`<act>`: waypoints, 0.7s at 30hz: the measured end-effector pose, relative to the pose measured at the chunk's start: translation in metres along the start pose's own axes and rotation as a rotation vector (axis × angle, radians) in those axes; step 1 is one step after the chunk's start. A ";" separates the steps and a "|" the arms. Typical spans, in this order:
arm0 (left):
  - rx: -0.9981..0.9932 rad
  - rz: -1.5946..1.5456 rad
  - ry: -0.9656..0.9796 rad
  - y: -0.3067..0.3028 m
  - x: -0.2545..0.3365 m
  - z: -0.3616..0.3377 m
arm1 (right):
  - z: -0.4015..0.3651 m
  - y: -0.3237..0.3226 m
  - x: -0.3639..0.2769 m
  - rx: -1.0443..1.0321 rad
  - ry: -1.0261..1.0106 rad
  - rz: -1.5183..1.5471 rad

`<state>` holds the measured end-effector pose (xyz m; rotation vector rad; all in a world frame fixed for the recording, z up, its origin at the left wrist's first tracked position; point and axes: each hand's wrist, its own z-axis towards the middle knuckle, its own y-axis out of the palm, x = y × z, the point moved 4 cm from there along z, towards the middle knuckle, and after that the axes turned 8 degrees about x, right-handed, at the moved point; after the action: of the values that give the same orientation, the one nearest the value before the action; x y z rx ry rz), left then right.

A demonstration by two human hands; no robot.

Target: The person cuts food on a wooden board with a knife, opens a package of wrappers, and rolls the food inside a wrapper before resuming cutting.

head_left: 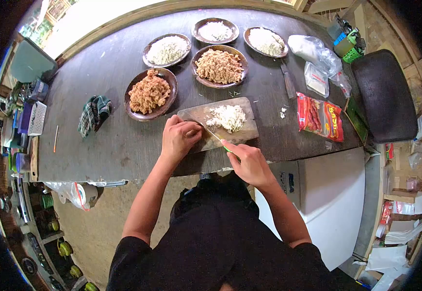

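A wooden cutting board lies near the table's front edge, with a heap of finely cut whitish shreds on it. My left hand is closed at the board's left side, its fingers bent together. Whatever they pinch is mostly hidden; only something dark shows by the fingertips. My right hand grips a small knife by its green handle. The blade points up and left, its tip close to my left fingers.
Brown plates hold fried brown pieces and pale shreds behind the board. To the right lie another knife, a red sausage packet and plastic bags. A checked cloth and an orange stick lie left.
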<state>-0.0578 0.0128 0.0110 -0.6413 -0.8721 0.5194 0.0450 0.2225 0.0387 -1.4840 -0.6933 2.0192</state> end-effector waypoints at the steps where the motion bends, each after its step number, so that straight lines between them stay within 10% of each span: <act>1: -0.001 -0.001 0.002 -0.001 0.000 0.001 | -0.001 0.000 0.000 -0.001 0.009 -0.027; 21: 0.043 0.011 0.030 -0.001 0.004 -0.001 | -0.036 0.022 -0.013 0.094 0.037 -0.137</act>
<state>-0.0542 0.0145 0.0130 -0.6130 -0.8279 0.5358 0.0798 0.2013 0.0233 -1.3782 -0.6566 1.8905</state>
